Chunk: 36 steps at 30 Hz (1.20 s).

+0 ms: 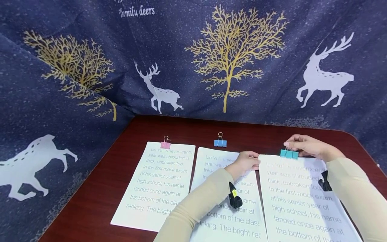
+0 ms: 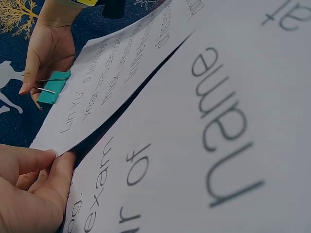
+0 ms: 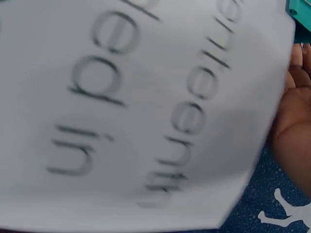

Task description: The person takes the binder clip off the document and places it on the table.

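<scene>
A teal binder clip [image 1: 288, 154] sits on the top edge of the right-hand stack of printed paper [image 1: 290, 183]. My right hand [image 1: 311, 147] pinches the clip's wire handles between thumb and fingers from behind that edge. In the left wrist view the handles of the teal clip [image 2: 54, 88] lie near the thumb and fingertips of my right hand. My left hand [image 1: 245, 162] pinches the same stack at its upper left corner, thumb on top. In the right wrist view the stack's raised corner [image 3: 218, 160] hides part of my right hand [image 3: 294, 121].
A middle printed stack [image 1: 213, 161] lies under my left forearm. Just beyond its top edge rests a blue binder clip [image 1: 220, 143]. The left stack [image 1: 160, 181] carries a pink binder clip [image 1: 165, 145] at its top. A dark blue patterned cloth [image 1: 187, 40] hangs behind the red-brown table [image 1: 99, 205].
</scene>
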Motion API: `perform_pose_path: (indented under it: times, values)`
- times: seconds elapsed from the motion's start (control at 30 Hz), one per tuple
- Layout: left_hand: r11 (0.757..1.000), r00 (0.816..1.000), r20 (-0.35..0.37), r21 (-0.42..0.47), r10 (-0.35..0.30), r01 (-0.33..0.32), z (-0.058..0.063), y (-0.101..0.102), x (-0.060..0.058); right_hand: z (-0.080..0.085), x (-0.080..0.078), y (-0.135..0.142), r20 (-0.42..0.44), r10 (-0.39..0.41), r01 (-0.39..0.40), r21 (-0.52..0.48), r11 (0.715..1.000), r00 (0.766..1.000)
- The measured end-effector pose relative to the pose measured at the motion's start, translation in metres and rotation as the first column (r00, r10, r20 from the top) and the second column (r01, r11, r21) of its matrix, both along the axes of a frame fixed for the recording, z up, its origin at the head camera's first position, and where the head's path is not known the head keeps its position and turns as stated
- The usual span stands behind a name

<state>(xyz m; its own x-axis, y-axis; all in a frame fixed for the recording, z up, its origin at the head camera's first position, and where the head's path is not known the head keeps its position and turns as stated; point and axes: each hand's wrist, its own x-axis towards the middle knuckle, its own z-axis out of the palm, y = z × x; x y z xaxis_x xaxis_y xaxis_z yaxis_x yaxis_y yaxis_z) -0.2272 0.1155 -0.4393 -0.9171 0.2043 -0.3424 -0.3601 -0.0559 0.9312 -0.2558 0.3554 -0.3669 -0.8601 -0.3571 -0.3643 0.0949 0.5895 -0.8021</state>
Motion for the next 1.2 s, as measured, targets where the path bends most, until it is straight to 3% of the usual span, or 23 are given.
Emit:
perform_pose_path:
  times: [0.1,0.43,0.83,1.07,1.2]
  values:
    - [1.000,1.000,0.007,-0.005,-0.015,0.015,-0.001,0.000,-0.001,0.000,-0.002,0.001,-0.020,-0.033,0.034,0.027,0.999,0.999]
    - [1.000,1.000,0.025,-0.004,-0.017,0.017,0.001,-0.001,-0.001,-0.003,-0.009,-0.007,-0.028,-0.030,0.033,0.106,0.994,0.999]
    - [1.000,0.999,0.040,-0.014,-0.001,0.001,0.001,0.002,-0.001,-0.018,-0.014,-0.017,-0.049,0.043,-0.032,0.209,0.977,0.998]
    - [1.000,1.000,0.004,-0.014,-0.024,0.024,0.001,0.004,0.002,-0.021,-0.012,-0.019,-0.059,0.030,-0.017,0.218,0.976,0.998]
    - [0.997,1.000,-0.008,-0.073,-0.018,0.018,0.008,0.008,0.005,-0.022,-0.010,-0.020,-0.068,0.016,0.000,0.226,0.974,0.998]
